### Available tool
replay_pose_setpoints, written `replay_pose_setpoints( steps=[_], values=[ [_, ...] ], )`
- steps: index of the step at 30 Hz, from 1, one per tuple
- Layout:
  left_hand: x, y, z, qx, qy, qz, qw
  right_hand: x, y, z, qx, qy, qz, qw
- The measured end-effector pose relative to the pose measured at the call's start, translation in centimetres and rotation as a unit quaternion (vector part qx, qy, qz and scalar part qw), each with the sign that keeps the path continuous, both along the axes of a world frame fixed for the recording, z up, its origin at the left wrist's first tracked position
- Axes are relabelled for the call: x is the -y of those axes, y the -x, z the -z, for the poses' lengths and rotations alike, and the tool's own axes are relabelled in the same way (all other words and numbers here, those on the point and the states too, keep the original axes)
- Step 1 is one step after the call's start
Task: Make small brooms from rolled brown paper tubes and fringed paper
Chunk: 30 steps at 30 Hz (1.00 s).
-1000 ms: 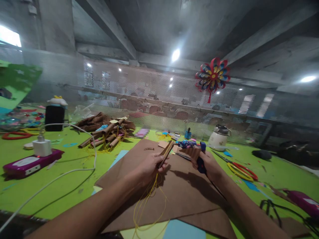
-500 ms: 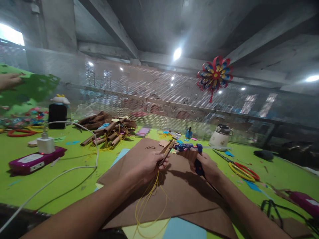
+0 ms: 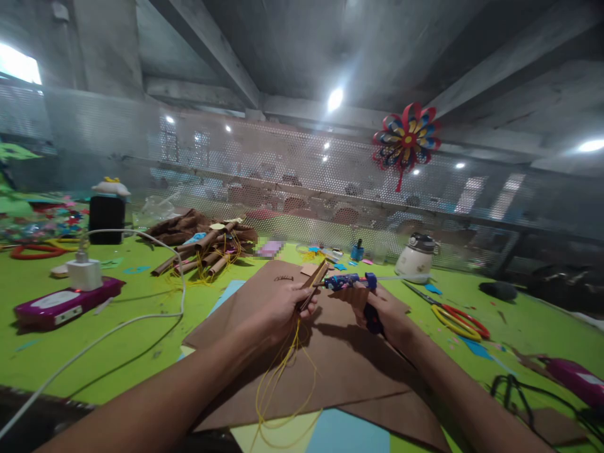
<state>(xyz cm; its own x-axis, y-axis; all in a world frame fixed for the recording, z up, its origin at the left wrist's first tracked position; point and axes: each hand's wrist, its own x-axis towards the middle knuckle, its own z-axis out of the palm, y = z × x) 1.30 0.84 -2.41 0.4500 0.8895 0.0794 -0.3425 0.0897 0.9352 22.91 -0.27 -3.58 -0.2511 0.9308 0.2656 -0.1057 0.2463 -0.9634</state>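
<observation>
Fingers (image 3: 360, 315) round glue gun (image 3: 346, 282), cardboard (image 3: 349, 377), unreadable squiggle (image 3: 284, 279)

Grey ceiling (image 3: 292, 44) at twelve o'clock, lamp (image 3: 335, 99) lit just past it. Bright window (image 3: 17, 63) at ten, pillar (image 3: 106, 50) beside. Mesh screen (image 3: 278, 160), nine to three. Green table (image 3: 542, 327), four to eight.

Glue gun (image 3: 348, 282) is dark blue (pale specks on it); held piece (image 3: 319, 274) is brown, thread (image 3: 294, 341) yellow. Table (image 3: 533, 318) is lime green, scissor handles (image 3: 472, 319) red and yellow, hanging flower (image 3: 408, 139) red-blue-yellow.
</observation>
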Motion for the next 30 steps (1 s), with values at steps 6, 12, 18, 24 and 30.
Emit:
replay_pose_setpoints(
  steps=[6,12,18,24,30],
  values=[
    [-0.2,0.0,0.1,0.004,-0.014,0.017,1.0,-0.2,-0.3,-0.3,0.023,-0.005,0.021,0.999],
    [-0.2,-0.2,0.2,-0.007,-0.016,0.009,1.0,-0.4,-0.5,-0.4,0.015,-0.004,0.024,1.0],
    [-0.5,-0.2,0.4,0.001,-0.015,0.019,1.0,-0.4,-0.9,-0.7,0.007,-0.006,0.044,0.999],
    [-0.3,0.1,0.2,-0.005,0.026,0.025,0.999,-1.5,-1.5,-0.4,-0.013,0.002,0.111,0.994],
    [0.1,-0.1,-0.1,-0.02,0.035,0.014,0.999,-2.6,-2.7,0.1,0.012,-0.009,0.176,0.984]
  ],
)
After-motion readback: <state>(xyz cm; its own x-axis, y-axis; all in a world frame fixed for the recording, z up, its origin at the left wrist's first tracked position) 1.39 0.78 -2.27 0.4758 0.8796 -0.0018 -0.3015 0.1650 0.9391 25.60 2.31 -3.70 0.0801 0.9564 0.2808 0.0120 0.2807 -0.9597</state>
